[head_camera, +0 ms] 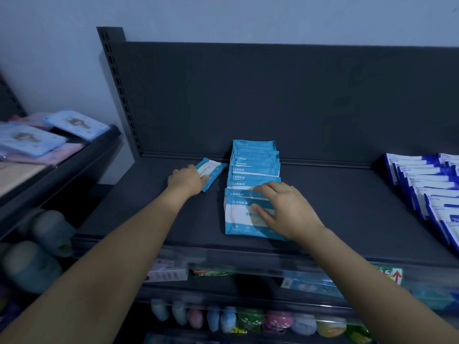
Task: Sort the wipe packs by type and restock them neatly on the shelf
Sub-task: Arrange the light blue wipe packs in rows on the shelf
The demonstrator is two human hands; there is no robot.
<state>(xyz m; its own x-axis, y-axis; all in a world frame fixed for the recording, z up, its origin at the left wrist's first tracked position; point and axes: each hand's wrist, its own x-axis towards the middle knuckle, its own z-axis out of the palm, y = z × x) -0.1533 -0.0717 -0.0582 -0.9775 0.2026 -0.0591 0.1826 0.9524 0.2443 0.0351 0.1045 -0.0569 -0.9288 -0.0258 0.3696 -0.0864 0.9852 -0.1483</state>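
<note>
A row of light-blue wipe packs [253,170] lies overlapped on the dark shelf [149,209], running from the back panel toward the front edge. My right hand [283,209] rests on the front packs of that row, fingers spread over the top edges and thumb pressing the nearest pack [238,222]. A single light-blue wipe pack [213,170] lies tilted to the left of the row. My left hand [186,178] grips its near end, fingers curled over it.
Dark-blue and white packs [427,192] stand in rows at the shelf's right end. A neighbouring shelf at left holds flat pastel packs [49,135]. Lower shelves carry toothpaste boxes [213,271] and coloured bottles [248,319]. Bare shelf lies between the two pack groups.
</note>
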